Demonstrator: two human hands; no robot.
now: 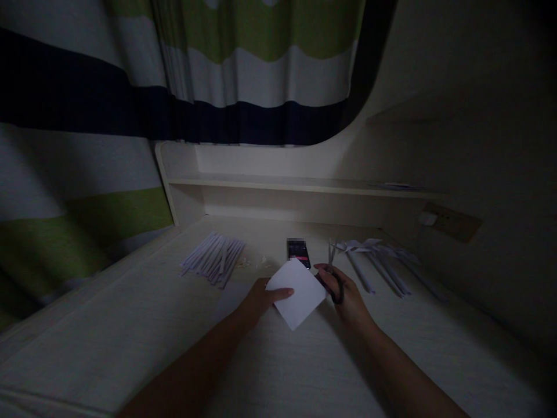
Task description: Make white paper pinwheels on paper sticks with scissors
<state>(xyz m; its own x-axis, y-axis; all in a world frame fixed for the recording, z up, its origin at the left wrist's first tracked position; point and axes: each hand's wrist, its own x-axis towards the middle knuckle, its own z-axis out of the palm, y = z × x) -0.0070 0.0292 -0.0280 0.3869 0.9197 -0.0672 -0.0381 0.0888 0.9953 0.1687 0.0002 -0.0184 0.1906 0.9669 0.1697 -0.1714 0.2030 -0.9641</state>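
Head view: scissors [333,273] blades pointing away

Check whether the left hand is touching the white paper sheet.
Touching: the head view shows the left hand pinching the white paper sheet, thumb lying across its left corner.

A square sheet of plain white paper [298,293], smooth and matt, is pinched by the left hand [256,302]. Scissors [334,273] with pale metal blades and dark, likely plastic, handles are gripped by the right hand [348,299]. The desk [152,325] is surfaced in a pale, matt, faintly grained laminate. Rolled white paper sticks [213,258] are seen as matt. A glossy glass screen is shown by the phone [298,251]. The striped curtain [217,75] is soft woven cloth.
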